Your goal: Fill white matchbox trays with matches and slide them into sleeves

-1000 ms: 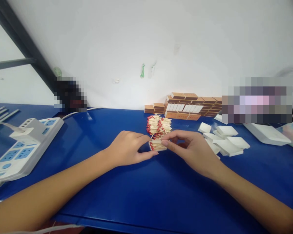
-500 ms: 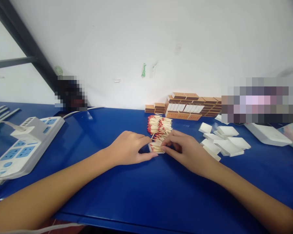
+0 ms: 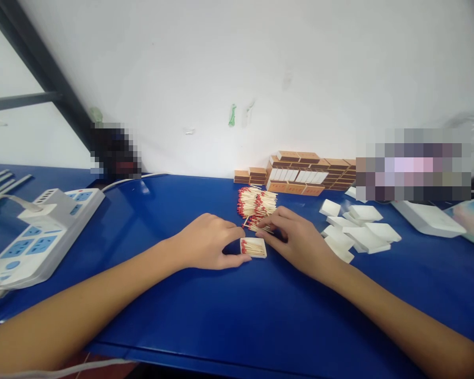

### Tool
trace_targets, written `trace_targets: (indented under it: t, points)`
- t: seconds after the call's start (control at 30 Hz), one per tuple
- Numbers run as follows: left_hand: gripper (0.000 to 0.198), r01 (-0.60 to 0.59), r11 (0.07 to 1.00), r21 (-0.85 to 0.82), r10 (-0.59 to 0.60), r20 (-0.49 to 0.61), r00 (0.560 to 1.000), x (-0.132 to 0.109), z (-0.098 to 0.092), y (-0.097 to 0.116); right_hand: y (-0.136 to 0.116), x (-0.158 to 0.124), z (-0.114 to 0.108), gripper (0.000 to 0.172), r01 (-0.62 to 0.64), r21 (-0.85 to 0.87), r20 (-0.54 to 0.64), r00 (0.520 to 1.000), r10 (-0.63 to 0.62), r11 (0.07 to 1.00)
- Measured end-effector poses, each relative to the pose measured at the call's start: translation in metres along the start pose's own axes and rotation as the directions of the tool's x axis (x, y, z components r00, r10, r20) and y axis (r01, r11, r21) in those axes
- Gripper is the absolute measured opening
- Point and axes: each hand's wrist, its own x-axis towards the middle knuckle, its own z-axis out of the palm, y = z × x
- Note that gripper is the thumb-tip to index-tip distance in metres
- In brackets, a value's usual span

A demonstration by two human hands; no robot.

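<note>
A small white matchbox tray lies on the blue table with several red-tipped matches in it. My left hand holds the tray's left end between thumb and fingers. Just behind the tray is a heap of loose matches, most red heads pointing left. My right hand is at the near edge of this heap, thumb and forefinger tips close together on matches there. Its other fingers are curled, and the exact grip is partly hidden.
Brown matchboxes are stacked against the wall. White empty trays lie in a loose pile on the right, near a white box. A white power strip with a plugged-in cable stands at the left.
My right hand has moved from the tray back to the match heap, uncovering the matches in the tray. The tray sits slightly nearer to me, with my left hand still at it.
</note>
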Motion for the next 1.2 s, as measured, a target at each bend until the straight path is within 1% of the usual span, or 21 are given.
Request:
trace_targets:
  t: [0.1,0.2,0.4,0.5,0.8,0.93,1.2]
  points:
    - [0.037,-0.012,1.0,0.02,0.012,-0.001,1.0,-0.001,0.0,0.0,0.001,0.002,0.003,0.013,0.037,-0.046,0.019,0.999,-0.036,0.998]
    - [0.039,-0.009,1.0,0.028,0.009,0.0,1.0,-0.001,0.001,0.0,0.002,0.002,0.001,0.014,0.039,-0.074,0.057,0.998,-0.035,0.997]
    - [0.039,-0.017,0.999,0.028,0.018,-0.012,1.0,0.0,0.003,-0.001,0.004,0.001,-0.012,0.013,-0.037,-0.044,0.206,0.977,0.045,0.998]
    - [0.038,-0.024,0.999,0.031,0.025,-0.022,0.999,-0.001,0.003,-0.001,0.005,0.0,-0.015,0.014,-0.075,-0.038,0.25,0.965,0.082,0.996]
    - [0.04,-0.027,0.999,0.039,0.028,-0.02,0.999,-0.001,0.004,-0.001,0.011,-0.004,-0.021,0.02,-0.122,-0.054,0.309,0.942,0.133,0.991]
    - [0.039,-0.032,0.999,0.043,0.032,-0.015,0.999,0.0,0.003,-0.001,0.013,-0.005,-0.023,0.021,-0.131,-0.021,0.343,0.93,0.13,0.991]
    - [0.039,-0.027,0.999,0.043,0.028,-0.017,0.999,-0.001,0.004,0.0,0.011,-0.004,-0.027,0.02,-0.114,-0.046,0.364,0.923,0.123,0.992]
